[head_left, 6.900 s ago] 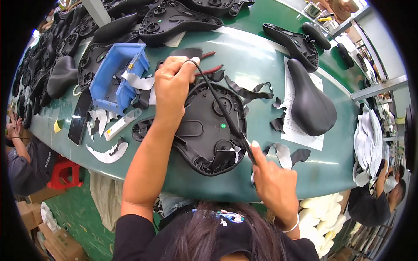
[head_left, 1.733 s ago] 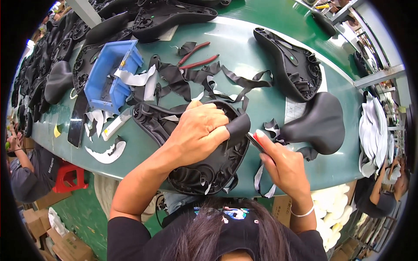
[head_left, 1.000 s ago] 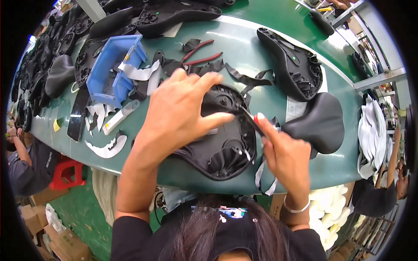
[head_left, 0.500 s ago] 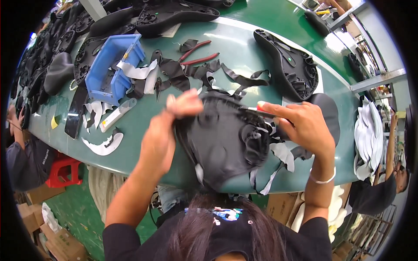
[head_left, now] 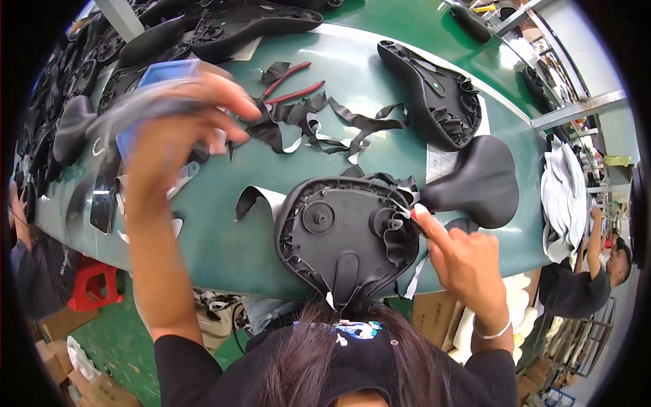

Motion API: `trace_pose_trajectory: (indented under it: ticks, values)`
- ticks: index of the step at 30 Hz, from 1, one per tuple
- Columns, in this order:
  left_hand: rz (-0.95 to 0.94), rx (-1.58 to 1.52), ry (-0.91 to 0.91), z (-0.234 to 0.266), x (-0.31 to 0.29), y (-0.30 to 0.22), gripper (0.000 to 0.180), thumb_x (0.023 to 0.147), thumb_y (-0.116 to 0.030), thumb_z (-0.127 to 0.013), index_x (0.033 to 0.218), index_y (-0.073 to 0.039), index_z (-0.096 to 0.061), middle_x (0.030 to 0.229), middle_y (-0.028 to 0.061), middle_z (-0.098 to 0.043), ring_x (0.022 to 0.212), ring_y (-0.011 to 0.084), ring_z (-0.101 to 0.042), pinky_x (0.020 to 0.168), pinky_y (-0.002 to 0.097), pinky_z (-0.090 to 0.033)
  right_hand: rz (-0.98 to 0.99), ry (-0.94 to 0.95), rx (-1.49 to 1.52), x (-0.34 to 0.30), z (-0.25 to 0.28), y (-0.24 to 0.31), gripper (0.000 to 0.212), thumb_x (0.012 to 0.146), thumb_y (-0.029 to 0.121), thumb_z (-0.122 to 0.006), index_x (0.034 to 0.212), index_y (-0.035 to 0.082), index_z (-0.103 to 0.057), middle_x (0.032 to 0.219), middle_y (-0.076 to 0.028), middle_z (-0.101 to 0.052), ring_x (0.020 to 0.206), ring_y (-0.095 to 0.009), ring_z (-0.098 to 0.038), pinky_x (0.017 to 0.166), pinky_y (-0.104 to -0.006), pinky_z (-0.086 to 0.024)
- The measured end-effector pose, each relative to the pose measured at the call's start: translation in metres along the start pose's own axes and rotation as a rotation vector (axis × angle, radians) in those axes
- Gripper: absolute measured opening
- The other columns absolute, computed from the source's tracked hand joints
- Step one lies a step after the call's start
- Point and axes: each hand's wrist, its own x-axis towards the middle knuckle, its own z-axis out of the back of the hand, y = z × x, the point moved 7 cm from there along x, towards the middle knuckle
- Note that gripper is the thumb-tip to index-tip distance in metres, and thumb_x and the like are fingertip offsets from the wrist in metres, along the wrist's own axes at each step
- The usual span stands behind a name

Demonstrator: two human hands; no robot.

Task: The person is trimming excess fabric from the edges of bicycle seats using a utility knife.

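Observation:
An upturned black bicycle saddle (head_left: 344, 227) lies in front of me, its ribbed underside and round spring mounts facing up. At its right rim my right hand (head_left: 468, 261) grips a thin-bladed knife (head_left: 411, 213) with a red part, forefinger stretched along it. The blade tip is at the gathered black cover edge. My left hand (head_left: 203, 108) is raised over the left of the table, blurred, with its fingers apart. A smeared dark strip (head_left: 146, 108) streaks beside it; contact is unclear. A trimmed piece (head_left: 261, 200) lies beside the saddle's left rim.
Behind the left hand stands a blue bin (head_left: 166, 71). Red-handled pliers (head_left: 295, 91) and black offcuts (head_left: 369, 122) lie beyond the saddle. To the right are another upturned saddle (head_left: 434, 95) and an upright saddle (head_left: 478, 183). More saddles (head_left: 78, 129) pile up far left. People work at both sides.
My left hand has left the saddle and swung up and left toward the blue bin. The saddle has come to rest lower in view, and my right hand with the knife has moved down.

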Motion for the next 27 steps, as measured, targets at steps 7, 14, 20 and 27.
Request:
trace_pose_trajectory:
  ticks: [7,14,20,27]
  values:
    - [0.879,-0.197,0.403,-0.121,-0.12,0.034,0.045,0.084,-0.026,-0.069,0.117,0.002,-0.057,0.087,0.009,-0.066,0.066,0.0144,-0.063,0.054,0.0272,-0.053,0.037,0.112,0.223,0.031,-0.003,-0.025,0.046,0.078,0.011,-0.062,0.124,0.015,-0.059,0.067,-0.011,-0.062,0.053,-0.028,-0.057,0.05,-0.0361,-0.041]
    - [0.39,-0.415,-0.546,-0.106,-0.073,0.012,0.051,0.079,-0.006,-0.064,0.124,0.004,-0.043,0.106,0.0109,-0.059,0.097,0.0145,-0.058,0.088,0.0283,-0.047,0.046,-0.158,0.271,0.046,-0.043,-0.014,0.06,0.081,0.011,-0.062,0.138,0.014,-0.043,0.059,-0.014,-0.054,0.051,-0.032,-0.055,0.049,-0.0418,-0.041]
    - [0.312,-0.373,-0.562,-0.142,-0.078,-0.022,0.063,0.076,0.001,-0.063,0.131,0.005,-0.032,0.113,0.0132,-0.053,0.102,0.0182,-0.056,0.091,0.0312,-0.046,-0.26,-0.153,0.525,-0.023,-0.083,0.024,0.059,0.087,0.011,-0.058,0.141,0.006,-0.033,0.069,-0.017,-0.061,0.052,-0.036,-0.057,0.049,-0.0427,-0.042]
    - [0.041,0.152,-0.446,-0.19,-0.11,-0.049,0.103,0.061,-0.012,-0.081,0.134,0.001,-0.011,0.126,0.0179,-0.034,0.117,0.0264,-0.043,0.096,0.0401,-0.039,-0.565,0.089,1.403,-0.065,-0.095,0.051,0.055,0.092,0.011,-0.054,0.141,0.006,-0.03,0.08,-0.013,-0.065,0.055,-0.02,-0.06,0.049,-0.0375,-0.046]
